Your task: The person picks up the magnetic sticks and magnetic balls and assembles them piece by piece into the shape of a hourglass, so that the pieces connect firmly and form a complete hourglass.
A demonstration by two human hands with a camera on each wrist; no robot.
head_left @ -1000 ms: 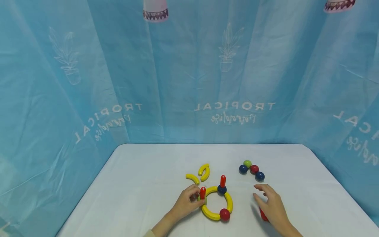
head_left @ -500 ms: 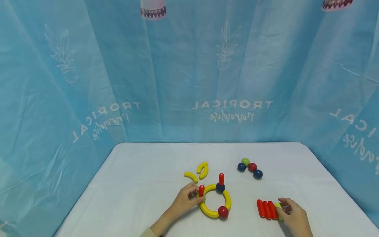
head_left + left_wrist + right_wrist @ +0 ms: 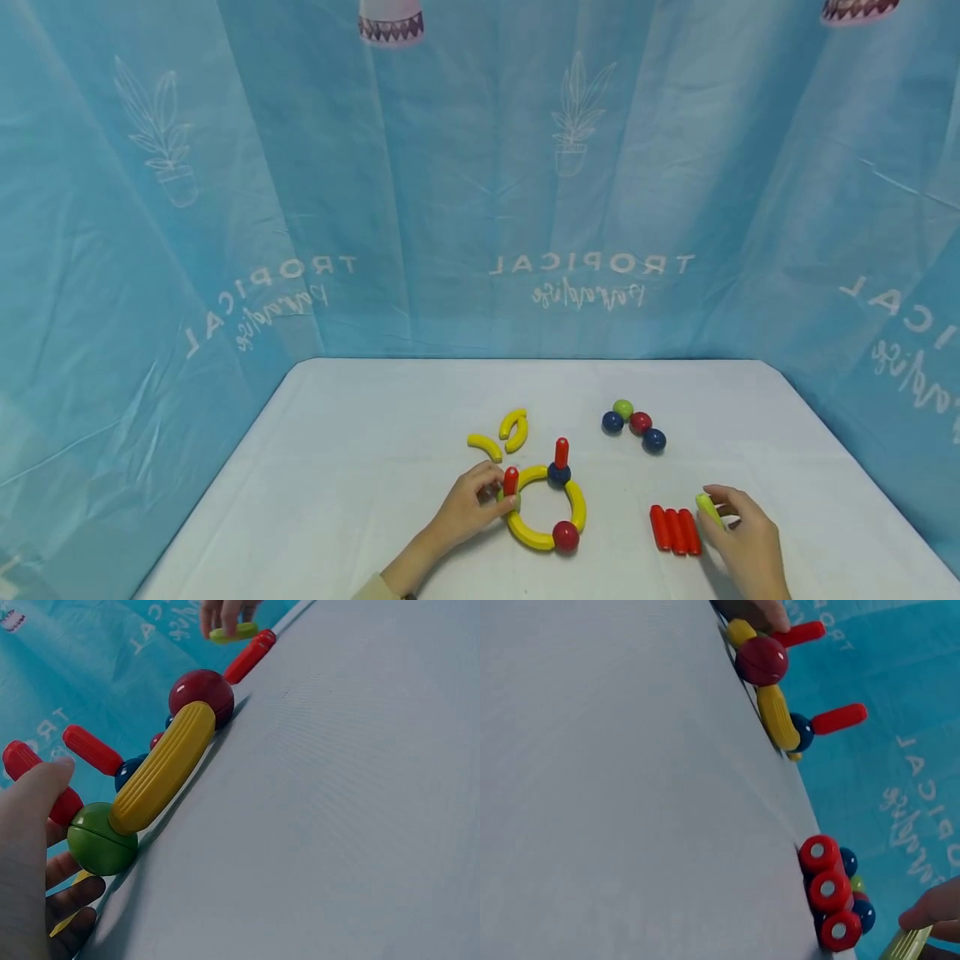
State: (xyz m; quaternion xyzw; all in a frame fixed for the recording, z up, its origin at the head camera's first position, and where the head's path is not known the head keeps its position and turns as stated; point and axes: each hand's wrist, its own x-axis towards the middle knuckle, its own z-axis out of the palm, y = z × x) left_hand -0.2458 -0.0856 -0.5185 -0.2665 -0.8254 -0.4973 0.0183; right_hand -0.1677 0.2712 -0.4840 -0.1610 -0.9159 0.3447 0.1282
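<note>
A ring of curved yellow rods (image 3: 577, 505) lies joined by a green ball (image 3: 103, 838), a dark blue ball (image 3: 558, 475) and a red ball (image 3: 566, 537). Red rods stand up from the green and blue balls. With its thumb across the red rod (image 3: 511, 481) on the green ball, my left hand (image 3: 468, 504) grips that rod, its other fingers behind the ball. My right hand (image 3: 744, 537) pinches a yellow-green rod (image 3: 708, 508) between thumb and fingers, raised over the table at the right.
Three red rods (image 3: 676, 531) with metal-centred ends lie side by side left of my right hand. Farther back sit several loose balls (image 3: 641, 423), blue, red and green. Three loose curved yellow rods (image 3: 484, 447) lie behind the ring. A blue curtain (image 3: 465, 167) surrounds the white table (image 3: 360, 433).
My right hand has moved right, off the red rods it was covering, taken hold of the yellow-green rod and lifted it slightly. My left hand stays at the ring.
</note>
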